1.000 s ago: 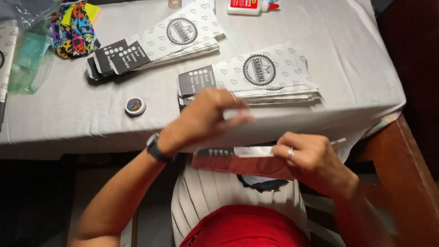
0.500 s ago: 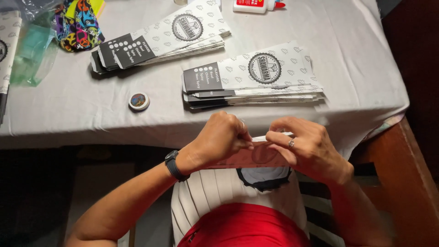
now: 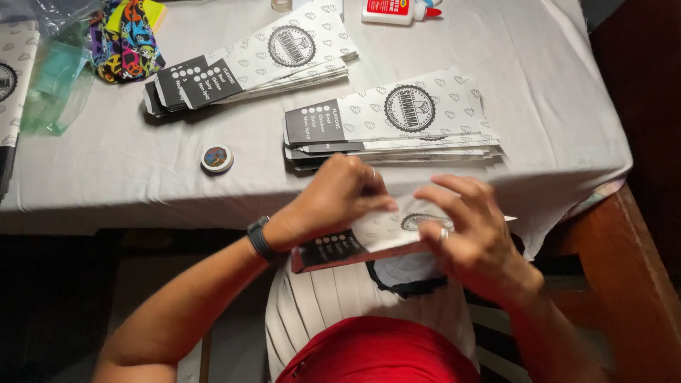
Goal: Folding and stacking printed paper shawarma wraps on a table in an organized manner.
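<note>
I see both hands working on one flat paper sleeve [image 3: 369, 237], white with a small pattern, a round emblem and a black end panel. It is held in the air just in front of the counter [image 3: 142, 191], above the person's lap, not resting on anything. The left hand [image 3: 340, 198] is closed on the upper edge of this sleeve, with the fingers curled down over it. The right hand [image 3: 472, 237] holds the other end; its fingers are half spread and press on the paper near the emblem, so it grips loosely and not as a fist. This hand is a bit blurred, so I cannot tell the exact finger positions.

On the counter, just behind the hands, lies a near stack [image 3: 390, 128] of the same sleeves, and farther back on the left a second stack [image 3: 248, 67], fanned a little. My judgement is that these two piles are pieces already handled, or waiting; I cannot tell which from this view. The sleeve in the hands seems to be in the middle of folding or pressing, not yet put down.

A small round tin [image 3: 217, 159] stands between the stacks and the counter edge. A glue bottle [image 3: 397, 10] lies at the far edge, well apart from the hands. Colourful fabric [image 3: 124, 42] and a clear plastic bag [image 3: 50, 85] lie at the far left.
</note>
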